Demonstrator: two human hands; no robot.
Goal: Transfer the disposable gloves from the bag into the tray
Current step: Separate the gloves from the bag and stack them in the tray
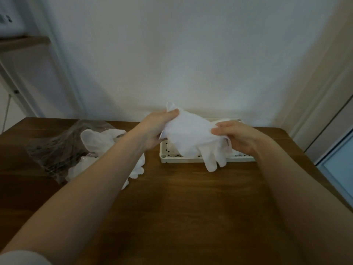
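Both hands pinch one white glove (188,139) over the tray (191,159) at the table's (191,207) far edge, left hand (155,129) on its left edge, right hand (236,136) on its right, glove fingers hanging past the near rim; bag (57,148) with more gloves (99,139) lies left.

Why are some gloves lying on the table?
Several gloves have slid out of the bag onto the bare table, left of the tray, in a loose heap. The glove both hands hold also droops its fingers over the tray's near rim.
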